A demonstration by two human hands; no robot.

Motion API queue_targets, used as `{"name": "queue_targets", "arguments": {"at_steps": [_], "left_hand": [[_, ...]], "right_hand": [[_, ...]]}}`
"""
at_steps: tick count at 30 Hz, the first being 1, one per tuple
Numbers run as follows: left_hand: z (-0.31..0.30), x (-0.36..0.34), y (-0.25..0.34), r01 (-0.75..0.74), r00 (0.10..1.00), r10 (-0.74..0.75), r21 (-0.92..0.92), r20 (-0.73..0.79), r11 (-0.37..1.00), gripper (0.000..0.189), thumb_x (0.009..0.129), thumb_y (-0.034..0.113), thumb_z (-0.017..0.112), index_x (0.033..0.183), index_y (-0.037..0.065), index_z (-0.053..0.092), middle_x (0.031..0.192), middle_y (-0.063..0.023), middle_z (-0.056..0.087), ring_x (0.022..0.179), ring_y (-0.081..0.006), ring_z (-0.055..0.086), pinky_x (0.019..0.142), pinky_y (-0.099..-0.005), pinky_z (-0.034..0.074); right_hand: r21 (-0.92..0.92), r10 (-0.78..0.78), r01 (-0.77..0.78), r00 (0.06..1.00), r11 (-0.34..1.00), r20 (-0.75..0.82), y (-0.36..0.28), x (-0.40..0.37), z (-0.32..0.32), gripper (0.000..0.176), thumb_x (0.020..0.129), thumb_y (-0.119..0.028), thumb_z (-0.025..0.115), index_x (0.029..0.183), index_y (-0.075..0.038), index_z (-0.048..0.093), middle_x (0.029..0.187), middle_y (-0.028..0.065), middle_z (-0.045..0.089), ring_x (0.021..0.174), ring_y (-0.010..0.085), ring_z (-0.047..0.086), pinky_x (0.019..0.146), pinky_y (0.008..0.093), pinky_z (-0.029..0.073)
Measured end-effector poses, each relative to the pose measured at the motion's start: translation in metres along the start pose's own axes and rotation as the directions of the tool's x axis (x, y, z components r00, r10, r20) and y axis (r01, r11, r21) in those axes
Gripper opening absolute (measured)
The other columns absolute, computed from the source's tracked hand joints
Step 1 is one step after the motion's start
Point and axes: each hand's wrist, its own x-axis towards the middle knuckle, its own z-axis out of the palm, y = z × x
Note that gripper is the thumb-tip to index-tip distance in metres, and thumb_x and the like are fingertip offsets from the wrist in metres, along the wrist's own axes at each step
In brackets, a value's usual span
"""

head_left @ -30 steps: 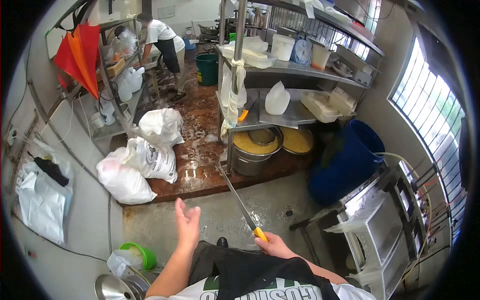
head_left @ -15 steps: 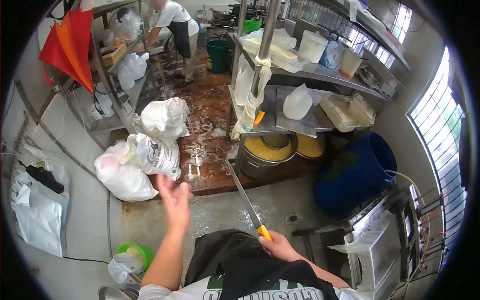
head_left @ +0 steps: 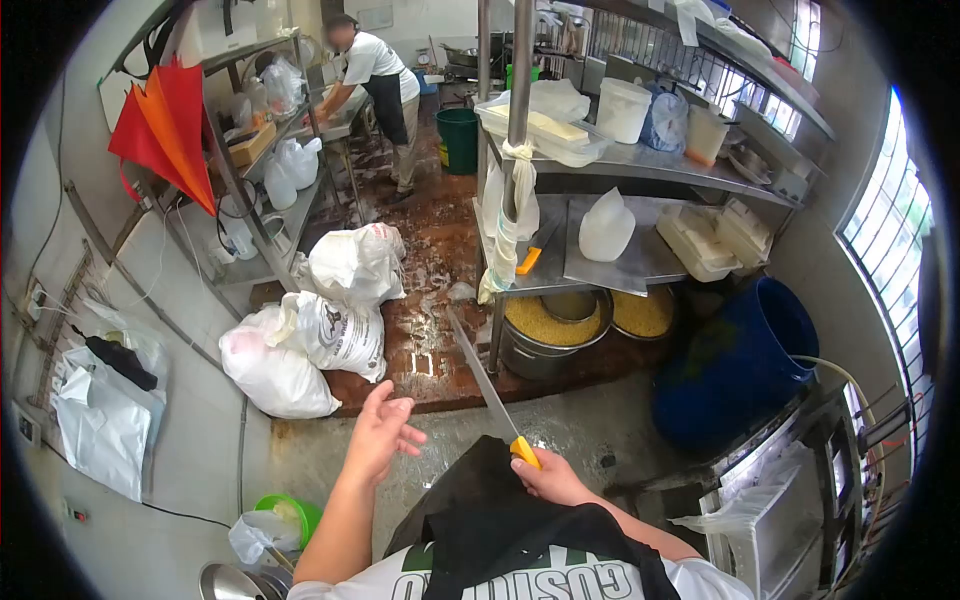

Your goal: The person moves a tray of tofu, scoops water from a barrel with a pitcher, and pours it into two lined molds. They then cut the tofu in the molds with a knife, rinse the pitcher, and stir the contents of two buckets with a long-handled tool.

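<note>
My right hand (head_left: 552, 476) is closed round the yellow handle of a long-bladed knife (head_left: 484, 385), its blade pointing up and away from me. Held in the air to the left, my left hand (head_left: 382, 436) has its fingers apart and nothing in them. Beyond it, several white sacks (head_left: 342, 325) sit on the wet red floor. Another yellow-orange handle (head_left: 528, 261) lies on the steel shelf, beside a white plastic jug (head_left: 606, 226).
A blue barrel (head_left: 715, 370) leans at the right. Pots of yellow grains (head_left: 553, 320) stand under the steel table. A green bucket (head_left: 290, 520) is low on the left. Further back, a co-worker (head_left: 385, 90) bends over a table near a dark green bin (head_left: 458, 140).
My left hand has turned and moved slightly right and lower relative to the sacks. The knife stays in my right hand. The whole view has shifted a little, showing more of the co-worker.
</note>
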Motion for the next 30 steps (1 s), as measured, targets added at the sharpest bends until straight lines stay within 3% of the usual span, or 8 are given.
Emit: {"name": "queue_targets", "arguments": {"at_steps": [3,5,8,12,15,18,27,30], "left_hand": [[0.005,-0.004,0.024,-0.171,0.983,0.175,0.088,-0.050,0.981,0.076,0.104,0.017,0.064,0.164,0.004,0.019,0.144,-0.0178,0.051,0.095,-0.0198,0.068,0.070,-0.0318,0.059],[0.005,0.005,0.032,-0.714,0.498,0.817,0.398,-0.291,0.576,0.075,0.105,0.016,0.064,0.164,0.005,0.019,0.147,-0.0184,0.051,0.097,-0.0168,0.064,0.078,-0.0306,0.054],[-0.010,0.027,0.032,-0.674,0.371,0.841,0.509,-0.393,0.535,0.070,0.104,0.016,0.065,0.162,0.008,0.026,0.142,-0.0113,0.053,0.102,-0.0142,0.059,0.083,-0.0319,0.050],[-0.010,0.041,0.005,-0.282,0.919,0.122,-0.411,-0.374,0.867,0.044,0.104,0.025,0.065,0.142,0.010,0.047,0.117,-0.0050,0.059,0.099,-0.0185,0.061,0.082,-0.0424,0.054],[0.000,0.042,-0.017,0.127,0.978,-0.197,-0.558,-0.068,0.820,0.026,0.104,0.032,0.066,0.119,0.012,0.057,0.103,-0.0035,0.064,0.094,-0.0202,0.066,0.078,-0.0420,0.057],[0.007,0.038,-0.009,0.143,0.988,-0.157,-0.434,0.004,0.890,0.025,0.105,0.025,0.064,0.125,0.012,0.057,0.107,-0.0043,0.066,0.086,-0.0190,0.068,0.072,-0.0370,0.057],[0.005,0.065,-0.041,-0.441,0.870,0.492,0.510,0.040,0.738,0.013,0.091,0.001,0.062,0.091,0.006,0.050,0.082,-0.0082,0.057,0.071,-0.0185,0.056,0.064,-0.0365,0.046],[0.015,0.045,-0.059,-0.405,0.909,0.399,0.497,0.124,0.768,0.012,0.087,0.002,0.060,0.089,0.006,0.049,0.075,-0.0148,0.052,0.068,-0.0281,0.052,0.064,-0.0422,0.046]], "right_hand": [[-0.127,-0.034,0.032,0.999,0.991,-0.012,-0.002,0.001,-0.004,0.035,0.103,-0.039,0.069,0.115,-0.007,0.065,0.079,0.0010,0.061,0.066,0.0107,0.057,0.061,0.0298,0.047],[-0.221,-0.025,0.015,0.999,0.975,-0.042,-0.006,0.003,-0.008,0.040,0.102,-0.041,0.070,0.121,-0.006,0.067,0.083,0.0037,0.065,0.070,0.0131,0.061,0.065,0.0314,0.050],[-0.277,-0.150,0.131,0.987,0.952,-0.049,0.013,0.010,-0.009,0.049,0.101,-0.043,0.070,0.129,-0.003,0.066,0.101,0.0129,0.073,0.090,0.0212,0.069,0.083,0.0374,0.054],[-0.259,-0.133,0.106,0.987,0.960,-0.086,-0.002,0.002,-0.004,0.047,0.101,-0.042,0.070,0.128,-0.004,0.066,0.094,0.0095,0.071,0.080,0.0173,0.066,0.074,0.0341,0.053],[-0.174,-0.054,0.033,0.992,0.984,-0.117,-0.011,-0.001,0.001,0.039,0.103,-0.036,0.069,0.128,-0.006,0.065,0.087,0.0040,0.066,0.071,0.0128,0.062,0.065,0.0308,0.050],[0.184,-0.086,0.093,0.995,0.979,-0.046,-0.013,-0.001,0.003,0.030,0.105,-0.024,0.067,0.129,-0.008,0.061,0.088,0.0004,0.064,0.068,0.0088,0.058,0.060,0.0266,0.048],[0.156,0.081,-0.067,0.993,0.986,-0.087,-0.011,-0.001,0.038,0.024,0.104,-0.019,0.065,0.122,-0.004,0.060,0.089,0.0005,0.063,0.069,0.0078,0.057,0.066,0.0254,0.051],[0.137,0.002,0.014,0.994,0.991,-0.114,-0.002,-0.004,0.041,0.021,0.104,-0.021,0.067,0.116,-0.005,0.063,0.084,-0.0011,0.061,0.068,0.0071,0.056,0.063,0.0255,0.049]]}}
